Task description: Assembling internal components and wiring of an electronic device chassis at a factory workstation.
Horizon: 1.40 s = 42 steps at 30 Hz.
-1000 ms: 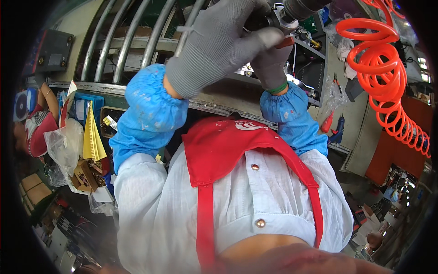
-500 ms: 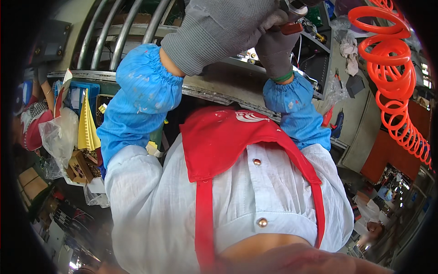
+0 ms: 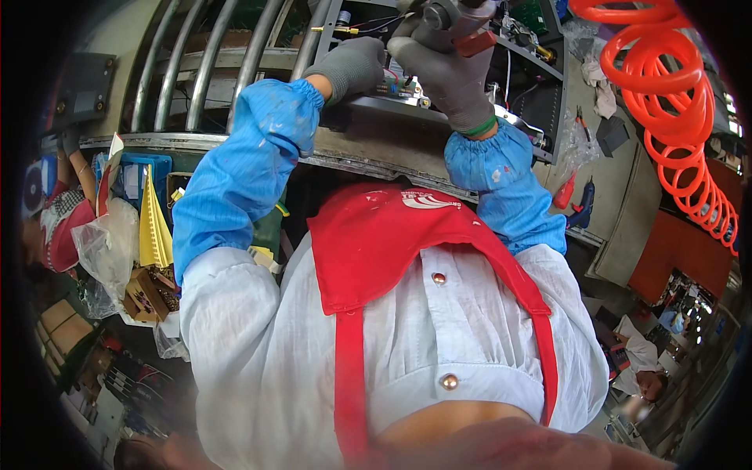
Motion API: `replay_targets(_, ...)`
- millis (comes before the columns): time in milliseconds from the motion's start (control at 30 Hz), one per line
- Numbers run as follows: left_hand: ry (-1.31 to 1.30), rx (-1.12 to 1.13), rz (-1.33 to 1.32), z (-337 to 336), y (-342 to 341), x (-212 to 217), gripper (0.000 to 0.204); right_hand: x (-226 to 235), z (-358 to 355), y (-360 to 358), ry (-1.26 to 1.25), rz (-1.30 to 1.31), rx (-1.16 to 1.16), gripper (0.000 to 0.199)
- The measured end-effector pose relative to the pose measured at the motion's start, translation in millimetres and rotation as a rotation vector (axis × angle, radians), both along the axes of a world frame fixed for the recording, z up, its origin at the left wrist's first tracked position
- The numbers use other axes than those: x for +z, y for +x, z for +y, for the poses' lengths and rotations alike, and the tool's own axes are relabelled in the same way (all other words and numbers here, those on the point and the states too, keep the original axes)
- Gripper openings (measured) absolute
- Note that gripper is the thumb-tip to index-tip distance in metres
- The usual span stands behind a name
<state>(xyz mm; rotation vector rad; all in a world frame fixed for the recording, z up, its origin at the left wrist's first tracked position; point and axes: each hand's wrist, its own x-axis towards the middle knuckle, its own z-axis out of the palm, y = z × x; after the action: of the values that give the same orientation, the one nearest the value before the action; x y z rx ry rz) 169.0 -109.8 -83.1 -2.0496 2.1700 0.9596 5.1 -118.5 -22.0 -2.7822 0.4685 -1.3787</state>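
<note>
A dark tool [image 3: 440, 14] with a red lever [image 3: 475, 44] is sitting between twelve and one o'clock, partly cut off by the top edge. The right hand [image 3: 454, 78], gloved in grey, is gripping it from below, staying in about the same spot as half a second ago. The left hand [image 3: 354, 69], which was overlapping the right one then, is now resting apart at just before twelve, uncovering more of the tool. Its fingers are curling inward; whether they are holding anything, I cannot tell. A brass-coloured fitting [image 3: 337, 30] is lying just beyond it, toward its eleven o'clock. Beneath the tool, an open dark metal case [image 3: 554, 110] is showing wires and parts inside. Farther out, a red coiled hose [image 3: 654, 83] is hanging at two o'clock, metal rollers [image 3: 210, 63] are running between ten and eleven, and a yellow sheet [image 3: 154, 223] is standing at nine.
</note>
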Motion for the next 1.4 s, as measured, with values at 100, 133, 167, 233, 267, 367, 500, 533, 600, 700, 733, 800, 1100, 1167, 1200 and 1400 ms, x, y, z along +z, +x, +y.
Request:
replay_targets(100,-0.015,0.025,0.126,-15.8,13.9,-52.4,0.025,5.2,4.0,5.7,0.464,-0.137,0.047,0.01)
replay_targets(133,-0.041,0.052,0.116,-16.2,14.5,-57.7,0.025,5.4,4.9,5.8,0.599,-0.196,0.063,0.011)
replay_targets(167,-0.063,0.068,0.11,-13.4,7.1,-44.8,0.024,2.3,3.6,2.4,0.708,-0.265,0.074,0.012)
replay_targets(233,-0.056,0.139,0.153,-5.7,0.5,-26.9,0.024,0.8,1.4,-0.2,0.794,-0.324,0.098,0.013)
replay_targets(267,-0.026,0.189,0.204,-2.3,-0.1,-20.9,0.023,2.8,-0.4,0.6,0.769,-0.315,0.106,0.014)
replay_targets(367,-0.045,0.26,0.278,-0.7,0.7,-24.7,0.023,0.5,-0.3,-0.9,0.819,-0.321,0.126,0.016)
replay_targets(500,-0.113,0.143,0.151,-8.9,2.9,-34.4,0.024,2.1,3.6,-0.4,0.836,-0.279,0.095,0.018)
replay_targets(533,-0.106,0.173,0.203,-8.6,2.9,-36.8,0.023,4.3,5.0,0.7,0.875,-0.317,0.129,0.019)
replay_targets(600,-0.091,0.226,0.308,-5.8,4.8,-41.7,0.023,9.0,9.0,3.0,0.95,-0.396,0.192,0.02)
replay_targets(700,-0.066,0.256,0.39,-5.1,10.9,-45.3,0.022,7.6,-2.5,-0.8,0.317,-0.092,0.185,0.018)
replay_targets(733,-0.107,0.213,0.302,-6.3,11.2,-45.4,0.022,9.8,1.2,-1.2,0.533,-0.225,0.215,0.017)
replay_targets(800,-0.182,0.125,0.128,-7.1,10.0,-37.0,0.022,47.0,19.3,10.4,0.965,-0.498,0.272,0.015)
replay_targets(1100,-0.027,0.255,0.372,-1.8,4.4,-4.3,0.016,151.1,30.2,-121.0,1.372,-0.708,-0.177,0.029)
replay_targets(1167,0.065,0.308,0.518,-1.2,-7.0,5.6,0.012,145.0,30.1,-168.7,1.389,-0.733,-0.336,0.032)
replay_targets(1200,0.074,0.294,0.53,-1.3,-6.1,3.2,0.012,135.3,29.9,-197.5,1.388,-0.715,-0.408,0.033)
replay_targets(1400,0.127,0.273,0.491,-5.6,-15.1,3.4,0.01,-91.3,52.3,-367.6,1.312,-0.295,-1.162,0.039)
